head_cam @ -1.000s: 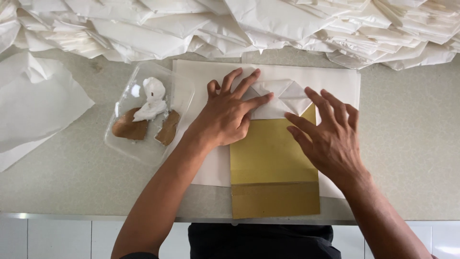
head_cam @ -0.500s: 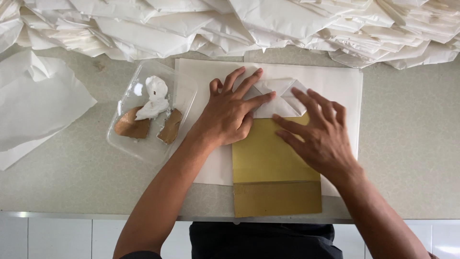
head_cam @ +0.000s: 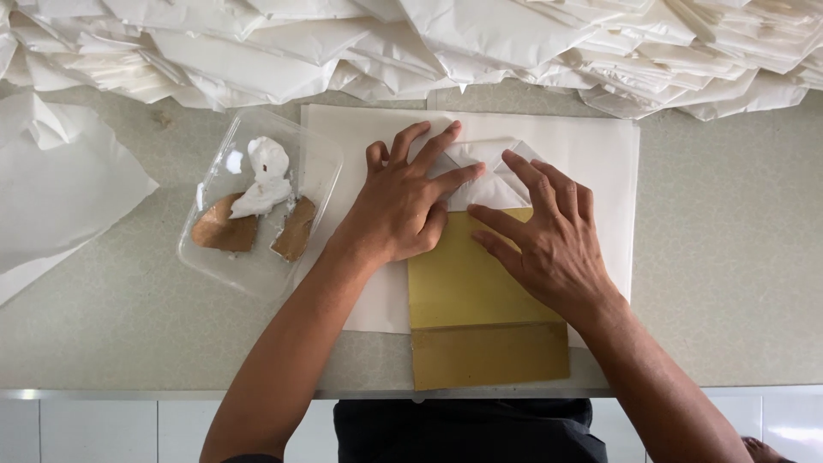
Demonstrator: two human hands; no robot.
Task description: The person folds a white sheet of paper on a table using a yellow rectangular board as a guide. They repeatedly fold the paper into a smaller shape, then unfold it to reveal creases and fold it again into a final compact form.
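A gold paper bag (head_cam: pixel 480 317) lies flat on a white paper sheet (head_cam: pixel 591 154) at the counter's front edge. Its upper end is folded into white triangular flaps (head_cam: pixel 493 176). My left hand (head_cam: pixel 403 201) lies flat on the left of that fold, fingers spread and pressing down. Resting on the right of the fold and on the gold paper is my right hand (head_cam: pixel 544 236), its fingertips touching the white flap. Neither hand grips anything.
A clear plastic tray (head_cam: pixel 257 206) with white paste and brown pieces sits left of the sheet. A big heap of folded white paper (head_cam: pixel 429 43) runs along the back. Loose white paper (head_cam: pixel 60 189) lies at the far left. The counter edge (head_cam: pixel 171 393) runs near me.
My right hand has slid left across the fold toward my left hand, pressing the white flap down. My left hand has stayed in place.
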